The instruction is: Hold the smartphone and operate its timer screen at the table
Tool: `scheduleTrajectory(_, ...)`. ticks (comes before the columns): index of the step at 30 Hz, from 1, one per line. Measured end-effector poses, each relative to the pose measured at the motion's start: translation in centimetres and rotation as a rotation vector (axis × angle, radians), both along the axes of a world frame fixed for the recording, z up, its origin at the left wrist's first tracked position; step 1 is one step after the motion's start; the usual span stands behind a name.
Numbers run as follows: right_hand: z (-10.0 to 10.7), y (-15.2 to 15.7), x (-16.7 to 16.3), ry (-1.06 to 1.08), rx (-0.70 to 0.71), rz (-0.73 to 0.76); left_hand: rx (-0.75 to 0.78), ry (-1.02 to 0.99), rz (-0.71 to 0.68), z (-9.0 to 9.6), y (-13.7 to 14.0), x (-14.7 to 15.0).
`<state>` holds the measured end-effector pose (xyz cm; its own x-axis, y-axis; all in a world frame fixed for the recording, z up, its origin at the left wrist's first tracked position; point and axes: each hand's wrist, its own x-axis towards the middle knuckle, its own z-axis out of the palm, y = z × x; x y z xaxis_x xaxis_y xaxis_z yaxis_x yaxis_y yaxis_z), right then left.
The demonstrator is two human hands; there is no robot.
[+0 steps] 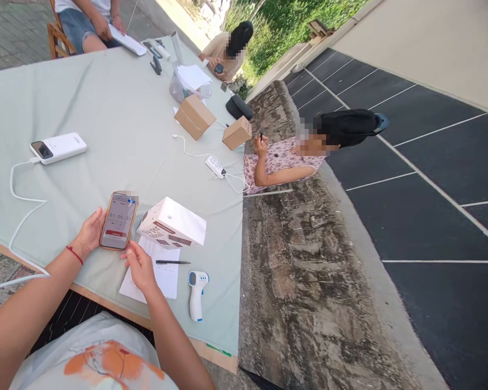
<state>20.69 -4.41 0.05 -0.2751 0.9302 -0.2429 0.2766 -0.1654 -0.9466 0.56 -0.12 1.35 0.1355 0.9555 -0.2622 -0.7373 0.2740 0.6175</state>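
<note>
My left hand (90, 232) holds a smartphone (117, 221) in an orange case, its screen lit with a timer display. My right hand (140, 267) hovers just right of the phone's lower edge, fingers apart, resting over a sheet of paper (166, 277). A black pen (173, 262) lies on that paper. A white box with dark print (173, 222) sits right beside the phone. A white and blue thermometer gun (197, 292) lies near the table's front edge.
The table (117, 124) has a pale green cloth. On it lie a white power bank (59, 147) with cable, two cardboard boxes (195, 116) (236, 132), and a charger. Three other people sit around it; the nearest, in a floral top (278, 165), leans at the right side.
</note>
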Motion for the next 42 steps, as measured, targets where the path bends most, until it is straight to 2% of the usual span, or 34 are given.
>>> scheduleTrajectory(10,0.9,1.1,-1.5,0.277,-0.192,0.008,0.076,-0.039,-0.018,-1.0,0.0,-0.2)
scheduleTrajectory(15,0.8,1.2,-2.0,0.279,-0.216,-0.032,0.059,-0.035,-0.014,-1.2,0.0,-0.3)
scheduleTrajectory(26,0.0,1.0,-2.3,0.426,-0.27,-0.101,0.06,-0.013,-0.016,-0.6,-0.1,-0.4)
scheduleTrajectory(42,-0.2,1.0,-1.9,0.424,-0.254,-0.044,0.082,-0.033,-0.019,-1.0,0.0,-0.3)
